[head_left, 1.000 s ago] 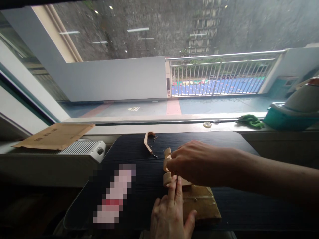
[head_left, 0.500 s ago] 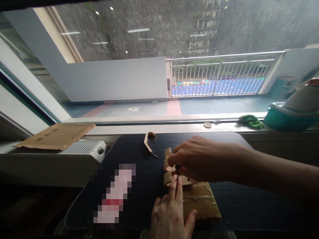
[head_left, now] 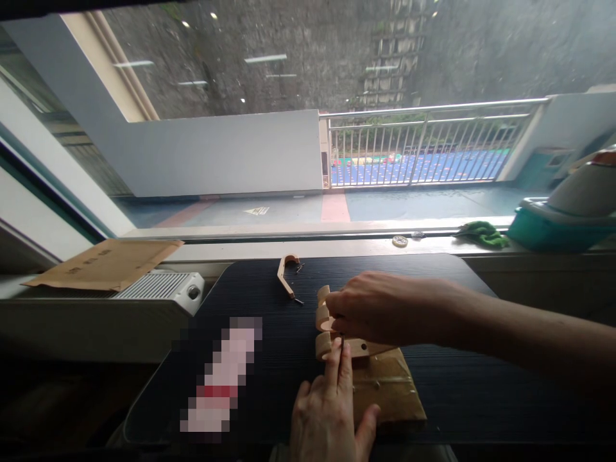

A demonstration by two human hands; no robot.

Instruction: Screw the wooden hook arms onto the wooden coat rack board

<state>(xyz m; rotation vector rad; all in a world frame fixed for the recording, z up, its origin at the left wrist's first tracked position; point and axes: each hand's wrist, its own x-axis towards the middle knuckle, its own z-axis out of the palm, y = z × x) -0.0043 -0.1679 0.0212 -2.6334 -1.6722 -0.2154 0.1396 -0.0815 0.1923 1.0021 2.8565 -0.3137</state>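
Note:
Several curved light-wood hook pieces point(head_left: 324, 345) lie side by side at the middle of the dark table, partly on a tape-wrapped brown block point(head_left: 387, 391). My left hand point(head_left: 330, 404) rests on the nearest hook and the block, fingers stretched and thumb spread. Its two leading fingertips lie either side of a thin dark shaft point(head_left: 342, 342). Above that shaft my right hand point(head_left: 375, 308) is closed, palm down, around a tool whose handle is hidden by the fingers. A dark hole shows in the nearest hook, right of the left fingertips.
Another wooden hook point(head_left: 284, 277) lies apart toward the window, with several small screws point(head_left: 300, 268) beside it. A blurred pinkish packet point(head_left: 221, 375) sits at the left. On the sill are a tape roll point(head_left: 399, 241), a green cloth point(head_left: 484, 234) and a teal box point(head_left: 553, 228).
My right hand has rotated and rolled over slightly, so the dark tool part under its fingers is now covered. The left hand and wooden pieces hold their places.

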